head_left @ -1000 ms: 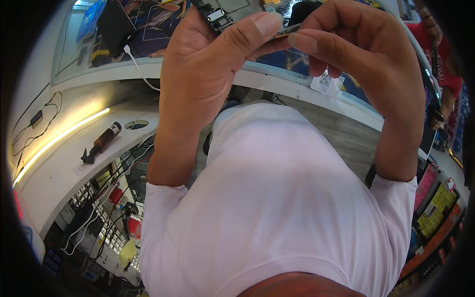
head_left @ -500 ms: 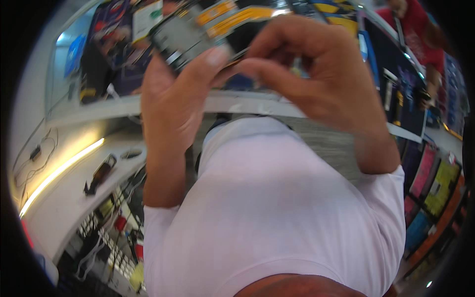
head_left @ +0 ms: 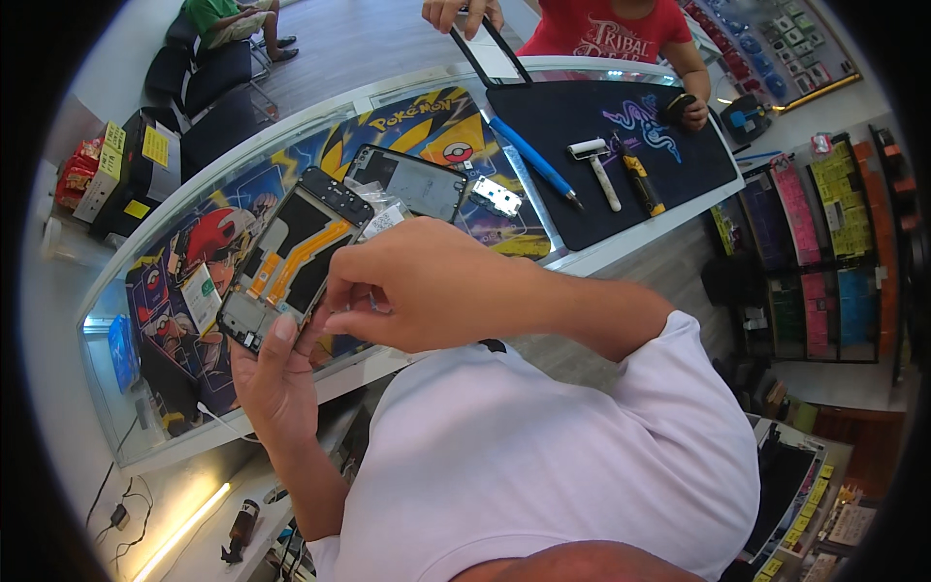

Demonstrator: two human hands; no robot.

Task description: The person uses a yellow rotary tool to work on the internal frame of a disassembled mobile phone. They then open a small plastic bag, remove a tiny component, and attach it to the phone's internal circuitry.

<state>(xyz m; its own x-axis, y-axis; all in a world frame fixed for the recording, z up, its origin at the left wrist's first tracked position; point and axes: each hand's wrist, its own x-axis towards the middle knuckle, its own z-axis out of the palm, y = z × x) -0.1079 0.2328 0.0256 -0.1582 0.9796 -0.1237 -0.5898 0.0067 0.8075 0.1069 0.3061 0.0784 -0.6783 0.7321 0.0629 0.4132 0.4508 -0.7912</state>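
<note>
An opened smartphone body, black with orange flex cables across its inside, is tilted above the counter. My left hand grips its lower end, thumb on the near edge and fingers underneath. From the right, my right hand reaches across to the phone's near long side. Its fingers are curled and pinched together there; whatever they hold is too small or hidden to name. Behind the phone lie a grey phone back shell, a clear plastic packet and a small silvery board.
On the black mat are a blue pen-like tool, a white-handled roller and a yellow-black cutter. Across the counter, a person in a red shirt holds a framed panel. A flat white-green piece lies left.
The view has swung, bringing more of the counter and room into sight. The phone now shows its inside more fully. My right hand has come across to its near long side.
</note>
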